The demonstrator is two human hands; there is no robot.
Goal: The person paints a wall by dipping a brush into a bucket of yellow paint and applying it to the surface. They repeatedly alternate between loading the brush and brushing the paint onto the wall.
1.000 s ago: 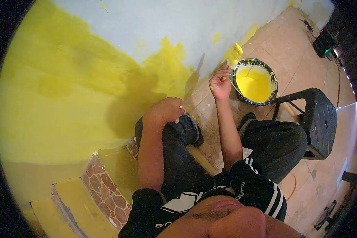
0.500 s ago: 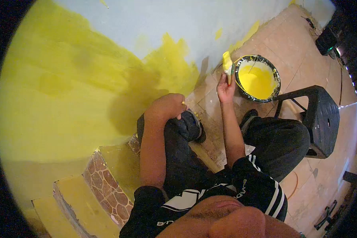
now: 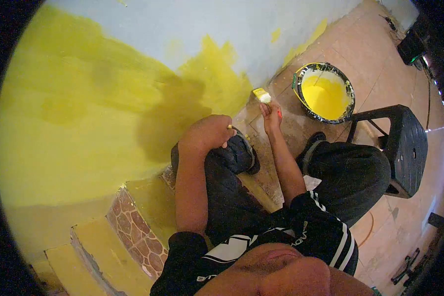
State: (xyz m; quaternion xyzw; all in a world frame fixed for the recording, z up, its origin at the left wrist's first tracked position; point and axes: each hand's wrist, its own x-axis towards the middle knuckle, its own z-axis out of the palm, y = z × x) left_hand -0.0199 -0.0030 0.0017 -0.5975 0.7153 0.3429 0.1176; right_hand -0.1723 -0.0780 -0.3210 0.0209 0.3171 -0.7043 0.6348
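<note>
My right hand [image 3: 271, 117] is closed around the handle of a paintbrush [image 3: 263, 95], whose bristles are coated in yellow paint. The brush is in the air near the foot of the wall, left of a black bucket [image 3: 351, 105] holding yellow paint [image 3: 325, 98]. On my left knee rests my left hand [image 3: 209, 132], its fingers curled in. A small yellow spot shows at those fingers; I cannot make out whether it is paint or an object. The wall [image 3: 84, 113] beside me is partly yellow and partly pale bluish white.
A black plastic stool [image 3: 412, 153] stands right of my right leg, close to the bucket. At lower left are yellow steps [image 3: 101, 246] with a stone-patterned face [image 3: 133, 227]. Pinkish tiles [image 3: 360, 54] cover the floor. A dark box [image 3: 410, 48] sits at the far right.
My right hand has moved the brush left and down, away from beside the bucket toward the wall's base. The brush now tilts to the left. My left hand stays on the knee.
</note>
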